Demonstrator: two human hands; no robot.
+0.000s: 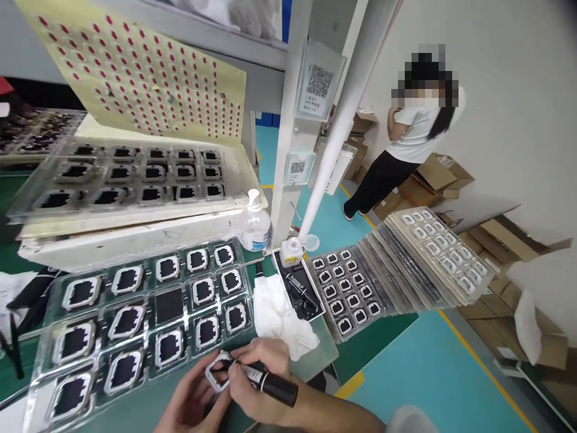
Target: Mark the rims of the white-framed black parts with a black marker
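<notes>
My left hand [193, 394] grips a small white and silver square frame [217, 380] with rounded corners, held near the table's front edge. In my right hand [259, 385] is a black marker pen [278, 388], its tip end at the frame's upper edge; whether it touches I cannot tell. Right-hand fingers also lie close against the frame. Just beyond my hands lies a clear plastic tray [151, 374] with rows of similar frames, each around a black piece. One pocket in its middle row shows only a black square [169, 305].
Behind stands a second tray [148, 174] on a white box, below a yellow sheet with red arrows. A pump bottle [255, 225], white cloth [279, 316] and box of markers [300, 288] are nearby. Stacked trays [419, 264] stand right. Beyond, a person [412, 132] stands near cartons.
</notes>
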